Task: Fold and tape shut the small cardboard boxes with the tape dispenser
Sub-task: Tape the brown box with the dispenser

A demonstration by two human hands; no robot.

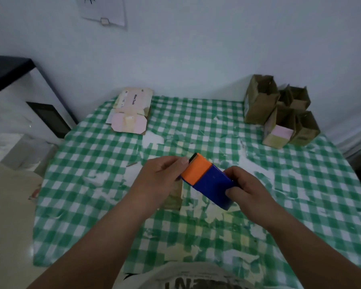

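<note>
Both forearms reach forward over the checked tablecloth (104,163). Right hand (246,188) grips the tape dispenser (208,180) by its blue body, above the table; left hand (161,176) pinches at its orange toothed end, over a small box (175,197).

— Can anything be read here?
— One thing plainly: the flattened pink box (131,110), at about eleven o'clock on the checked tablecloth (300,184), carries the printed words "Mine Took" along its upper panel.
— And the paper on the wall (104,9)?
— At twelve o'clock; its marks are too small to read. Large letters on the person's shirt (188,278) are cut off.
</note>
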